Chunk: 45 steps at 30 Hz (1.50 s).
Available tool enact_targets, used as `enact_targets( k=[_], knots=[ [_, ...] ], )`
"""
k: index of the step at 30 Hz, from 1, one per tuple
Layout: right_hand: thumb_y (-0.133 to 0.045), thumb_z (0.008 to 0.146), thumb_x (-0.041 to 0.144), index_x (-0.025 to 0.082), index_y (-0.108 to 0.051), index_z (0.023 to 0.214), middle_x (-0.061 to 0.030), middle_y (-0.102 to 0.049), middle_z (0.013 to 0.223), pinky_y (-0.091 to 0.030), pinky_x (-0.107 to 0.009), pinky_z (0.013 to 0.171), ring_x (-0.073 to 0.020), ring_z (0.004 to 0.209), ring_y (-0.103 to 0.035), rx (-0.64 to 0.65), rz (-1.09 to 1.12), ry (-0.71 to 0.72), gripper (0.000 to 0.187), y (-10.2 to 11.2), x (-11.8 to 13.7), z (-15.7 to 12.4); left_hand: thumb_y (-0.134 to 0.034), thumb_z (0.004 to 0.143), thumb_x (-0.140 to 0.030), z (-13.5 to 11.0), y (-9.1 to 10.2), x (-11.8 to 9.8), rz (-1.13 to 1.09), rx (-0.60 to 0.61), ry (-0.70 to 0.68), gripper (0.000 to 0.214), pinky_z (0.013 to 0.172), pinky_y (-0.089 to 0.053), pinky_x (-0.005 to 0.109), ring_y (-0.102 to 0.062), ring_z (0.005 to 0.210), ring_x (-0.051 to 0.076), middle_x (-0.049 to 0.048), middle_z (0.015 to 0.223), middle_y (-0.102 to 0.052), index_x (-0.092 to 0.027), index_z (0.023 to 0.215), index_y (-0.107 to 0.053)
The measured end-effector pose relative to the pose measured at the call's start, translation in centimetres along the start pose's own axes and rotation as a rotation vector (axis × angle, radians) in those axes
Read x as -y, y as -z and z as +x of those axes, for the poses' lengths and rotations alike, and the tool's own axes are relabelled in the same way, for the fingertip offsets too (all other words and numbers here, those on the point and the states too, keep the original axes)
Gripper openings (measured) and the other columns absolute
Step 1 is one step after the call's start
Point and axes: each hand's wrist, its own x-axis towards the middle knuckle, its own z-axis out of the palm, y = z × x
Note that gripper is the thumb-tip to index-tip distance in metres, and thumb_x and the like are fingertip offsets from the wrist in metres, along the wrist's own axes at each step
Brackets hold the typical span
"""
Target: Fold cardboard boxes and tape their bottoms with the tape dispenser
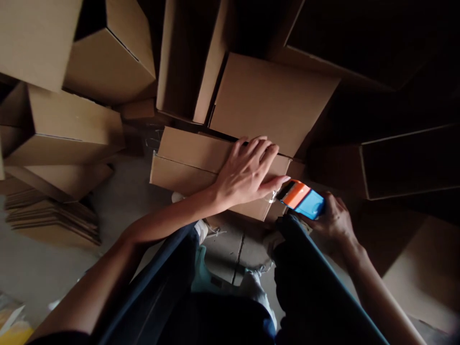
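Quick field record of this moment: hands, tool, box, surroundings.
left hand: flat on the box, fingers spread
right hand: gripping the tape dispenser
tape dispenser: orange and blue, at the box's right end
box: brown cardboard, top flaps folded down
surroundings: more boxes piled around; flattened cardboard stack at left

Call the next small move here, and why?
Probably draw the tape dispenser leftward across the top of the box, along its seam. The right hand grips it at the box's right edge, and the left hand lies flat on the closed top, pinning it down.
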Motion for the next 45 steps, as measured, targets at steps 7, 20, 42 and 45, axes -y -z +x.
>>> enact_targets(
  k=[7,20,42,45],
  knots=[
    [-0.051,0.095,0.066,0.017,-0.051,0.111,-0.0089,-0.064,0.083,-0.051,-0.035,0.054,-0.0272,0.066,-0.062,-0.020,0.002,0.023,0.052,-1.0,0.8,0.7,-0.037,0.111,-0.038,0.1,-1.0,-1.3,0.115,0.073,-0.136,0.053,0.126,-0.025,0.056,-0.038,0.154,0.031,0.0182,0.157,-0.051,-0.010,0.154,-0.049],
    [-0.065,0.082,0.064,0.023,-0.047,0.113,-0.0068,-0.063,0.088,-0.056,-0.039,0.061,-0.0301,0.075,-0.068,-0.010,0.084,-0.174,0.055,-3.0,1.0,-0.9,-0.041,0.106,-0.048,0.3,-0.6,-2.7,0.031,0.083,-0.019,0.061,0.129,-0.020,0.061,-0.047,0.144,0.039,0.0177,0.147,-0.059,-0.009,0.152,-0.052],
    [-0.065,0.078,0.060,0.024,-0.045,0.109,-0.0058,-0.062,0.085,-0.056,-0.041,0.060,-0.0298,0.072,-0.067,-0.006,0.143,-0.259,0.052,-3.3,1.5,-0.6,-0.034,0.104,-0.032,0.2,-1.2,-3.2,0.124,0.132,-0.207,0.066,0.132,-0.014,0.057,-0.018,0.163,0.030,0.0160,0.172,-0.031,-0.004,0.164,-0.030],
    [-0.068,0.076,0.062,0.024,-0.045,0.108,-0.0061,-0.061,0.085,-0.055,-0.041,0.061,-0.0302,0.072,-0.066,0.020,0.169,-0.285,0.055,-3.2,1.6,-0.5,-0.035,0.102,-0.021,0.2,-1.0,-3.6,0.169,0.111,-0.205,0.063,0.131,-0.019,0.052,-0.021,0.162,0.026,0.0146,0.171,-0.034,-0.005,0.163,-0.035]
  ],
)
